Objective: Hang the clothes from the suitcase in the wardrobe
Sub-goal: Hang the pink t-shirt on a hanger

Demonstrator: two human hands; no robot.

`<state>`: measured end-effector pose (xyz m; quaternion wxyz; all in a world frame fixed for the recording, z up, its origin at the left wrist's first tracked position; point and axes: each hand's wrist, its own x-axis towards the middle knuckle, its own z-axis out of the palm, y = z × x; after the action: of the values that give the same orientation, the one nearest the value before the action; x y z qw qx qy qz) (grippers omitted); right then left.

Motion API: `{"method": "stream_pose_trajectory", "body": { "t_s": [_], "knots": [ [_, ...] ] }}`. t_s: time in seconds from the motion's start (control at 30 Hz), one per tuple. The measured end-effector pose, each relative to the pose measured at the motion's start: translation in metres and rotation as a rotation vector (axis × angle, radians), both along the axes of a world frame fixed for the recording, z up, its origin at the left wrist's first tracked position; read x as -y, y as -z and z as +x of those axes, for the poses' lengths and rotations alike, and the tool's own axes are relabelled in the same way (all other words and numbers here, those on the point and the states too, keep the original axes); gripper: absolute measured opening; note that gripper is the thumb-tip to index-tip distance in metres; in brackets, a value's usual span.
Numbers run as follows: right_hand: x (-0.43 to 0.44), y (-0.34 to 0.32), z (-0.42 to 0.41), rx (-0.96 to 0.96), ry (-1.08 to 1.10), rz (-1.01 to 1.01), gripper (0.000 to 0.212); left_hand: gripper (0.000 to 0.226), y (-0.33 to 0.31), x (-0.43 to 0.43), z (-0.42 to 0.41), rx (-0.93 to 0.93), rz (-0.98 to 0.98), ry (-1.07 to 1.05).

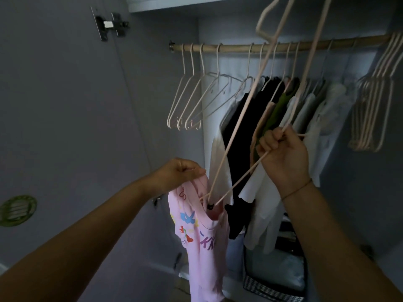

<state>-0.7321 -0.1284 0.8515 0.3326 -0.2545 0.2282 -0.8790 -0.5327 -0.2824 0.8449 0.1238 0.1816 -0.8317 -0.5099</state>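
Note:
A pink printed shirt (202, 240) hangs from my left hand (178, 173), which pinches its neckline at lower centre. My right hand (283, 158) grips the bottom bar of a pale pink hanger (235, 136), held tilted in front of the wardrobe with its hook up near the top of the view. One end of the hanger pokes into the shirt's neck opening. Behind them runs the wooden rail (239, 47) of the open wardrobe. The suitcase is out of view.
Three empty hangers (187, 101) hang at the rail's left, and a bunch of empty hangers (373, 105) at its right. Black, green and white garments (261, 131) fill the middle. The open wardrobe door (65, 105) stands left. Folded items and a checked basket (270, 288) sit below.

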Motion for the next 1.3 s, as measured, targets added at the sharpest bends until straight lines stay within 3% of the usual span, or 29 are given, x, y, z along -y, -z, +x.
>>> {"method": "stream_pose_trajectory", "body": {
  "t_s": [0.1,0.23,0.37,0.53,0.63,0.8,1.1,1.3],
  "knots": [
    [0.012,0.01,0.01,-0.003,0.005,0.044,0.029,0.023,-0.006,-0.003,0.004,-0.069,0.045,-0.008],
    [0.029,0.056,0.021,-0.049,0.019,0.294,0.041,0.036,-0.015,-0.001,0.011,-0.209,0.179,-0.103],
    [0.018,0.079,0.023,-0.275,0.197,0.635,0.043,0.019,-0.024,0.021,0.027,-0.277,0.278,-0.308],
    [-0.003,0.062,0.028,-0.645,0.299,0.846,0.03,0.028,-0.008,0.035,0.049,-0.221,0.241,-0.586],
    [-0.01,0.051,0.027,-0.764,0.352,0.915,0.037,0.027,0.002,0.03,0.051,-0.22,0.16,-0.699],
    [-0.018,0.048,0.028,-0.643,0.351,0.933,0.042,0.023,0.01,0.026,0.056,-0.293,0.196,-0.832],
    [-0.028,0.061,0.033,-0.78,0.365,0.941,0.045,0.028,0.009,0.023,0.057,-0.353,0.305,-0.785],
    [-0.032,0.06,0.036,-0.942,0.411,0.997,0.045,0.026,0.0,0.013,0.053,-0.471,0.24,-0.775]
  ]
}}
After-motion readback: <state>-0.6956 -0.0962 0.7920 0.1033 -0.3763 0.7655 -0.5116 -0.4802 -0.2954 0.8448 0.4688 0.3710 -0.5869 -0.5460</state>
